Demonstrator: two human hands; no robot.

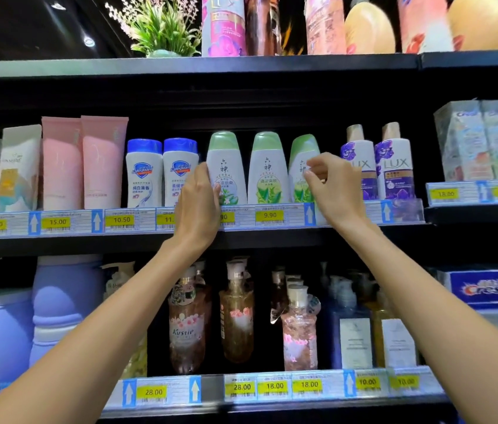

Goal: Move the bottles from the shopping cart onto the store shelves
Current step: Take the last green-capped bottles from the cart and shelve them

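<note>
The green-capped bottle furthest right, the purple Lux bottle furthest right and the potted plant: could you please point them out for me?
Green-capped bottle furthest right (304,148), head view, on its green cap.
Purple Lux bottle furthest right (394,169), head view, on its front label.
Potted plant (162,29), head view, on its green leaves.

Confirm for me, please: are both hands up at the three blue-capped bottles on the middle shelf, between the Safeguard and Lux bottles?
Not quite: the three bottles have green caps; the blue caps belong to the Safeguard bottles. The rest holds in the head view: the left hand and right hand are up at them on the middle shelf, left of the Lux bottles.
</note>
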